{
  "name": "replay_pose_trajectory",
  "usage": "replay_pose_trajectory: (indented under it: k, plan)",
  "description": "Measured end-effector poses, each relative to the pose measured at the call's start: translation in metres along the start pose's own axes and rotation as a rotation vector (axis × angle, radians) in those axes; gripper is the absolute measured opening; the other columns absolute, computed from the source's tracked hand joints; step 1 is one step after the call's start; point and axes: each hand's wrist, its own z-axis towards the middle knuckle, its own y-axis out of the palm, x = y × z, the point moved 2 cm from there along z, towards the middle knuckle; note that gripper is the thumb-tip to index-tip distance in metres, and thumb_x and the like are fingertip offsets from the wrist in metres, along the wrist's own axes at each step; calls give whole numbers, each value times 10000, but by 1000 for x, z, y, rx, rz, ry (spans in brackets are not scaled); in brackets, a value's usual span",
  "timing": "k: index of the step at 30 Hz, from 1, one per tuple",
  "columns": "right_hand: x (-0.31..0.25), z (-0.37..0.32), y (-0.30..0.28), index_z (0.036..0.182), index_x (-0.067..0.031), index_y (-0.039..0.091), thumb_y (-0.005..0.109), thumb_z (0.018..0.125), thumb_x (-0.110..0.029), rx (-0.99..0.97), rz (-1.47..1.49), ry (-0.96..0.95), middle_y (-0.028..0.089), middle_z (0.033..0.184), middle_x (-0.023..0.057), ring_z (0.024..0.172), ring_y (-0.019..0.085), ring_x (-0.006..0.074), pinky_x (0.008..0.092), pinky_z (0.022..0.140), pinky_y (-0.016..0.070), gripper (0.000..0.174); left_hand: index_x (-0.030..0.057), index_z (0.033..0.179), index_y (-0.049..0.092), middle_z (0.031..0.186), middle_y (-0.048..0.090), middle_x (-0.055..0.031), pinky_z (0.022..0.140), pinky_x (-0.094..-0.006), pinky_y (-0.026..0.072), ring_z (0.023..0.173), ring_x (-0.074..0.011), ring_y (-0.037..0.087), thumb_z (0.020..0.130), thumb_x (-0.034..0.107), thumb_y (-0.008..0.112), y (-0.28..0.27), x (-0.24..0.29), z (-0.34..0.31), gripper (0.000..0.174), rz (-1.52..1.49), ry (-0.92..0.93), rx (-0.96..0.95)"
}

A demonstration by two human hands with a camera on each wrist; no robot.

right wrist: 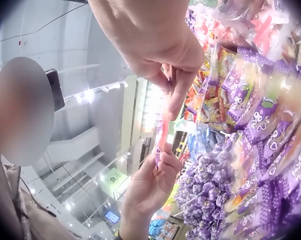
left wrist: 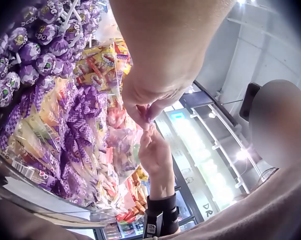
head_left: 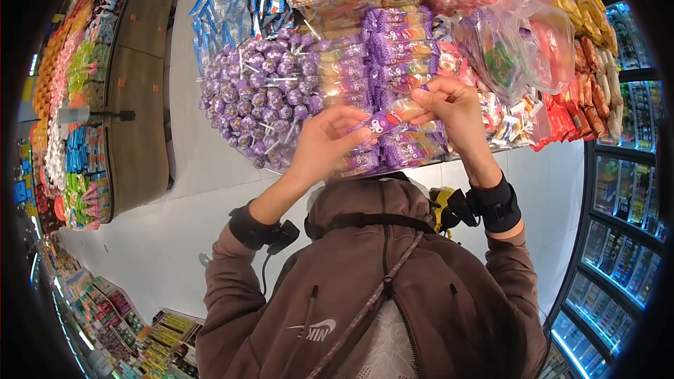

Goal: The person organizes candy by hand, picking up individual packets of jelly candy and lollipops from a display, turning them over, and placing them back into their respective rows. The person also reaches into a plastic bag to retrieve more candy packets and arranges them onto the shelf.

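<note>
The left hand [head_left: 324, 143] and right hand [head_left: 455, 109] pinch opposite ends of a purple candy packet [head_left: 382, 123] in their fingers, above the similar packets [head_left: 401, 52], right of the purple lollipops [head_left: 261, 95].

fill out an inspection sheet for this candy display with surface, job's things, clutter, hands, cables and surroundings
Surface: pale display rim, sweets heaped behind it.
Job's things: small purple-and-clear plastic candy packet, stretched between both hands; similar purple-ended clear packets stacked beyond.
Clutter: round purple-wrapped lollipops with white sticks at left; crumpled clear plastic bag over sweets at right.
Hands: left hand and right hand pinch opposite ends of the packet.
Cables: thin black cable hangs by the left wrist's black camera; no snag seen.
Surroundings: brown wood-sided candy stand at left, lit black-framed shelves at right, pale smooth floor.
</note>
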Motion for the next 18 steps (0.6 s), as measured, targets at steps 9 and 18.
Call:
replay_pose_trajectory:
  k: [9,18]
  plan:
    - [0,1,2,778,16,584,629,792,-76,38,55,40,565,583,18,580,624,147,204,513,491,104,-21,959,537,870,616,-89,689,-235,476,758,-121,592,804,35,604,-2,1,0,178,-23,3,20]
    - [2,4,-1,821,19,581,586,824,-101,49,152,37,624,719,85,596,619,141,216,549,518,120,-11,884,555,829,618,-70,652,-223,478,703,-108,589,812,63,603,-8,-2,-1,114,26,-40,46]
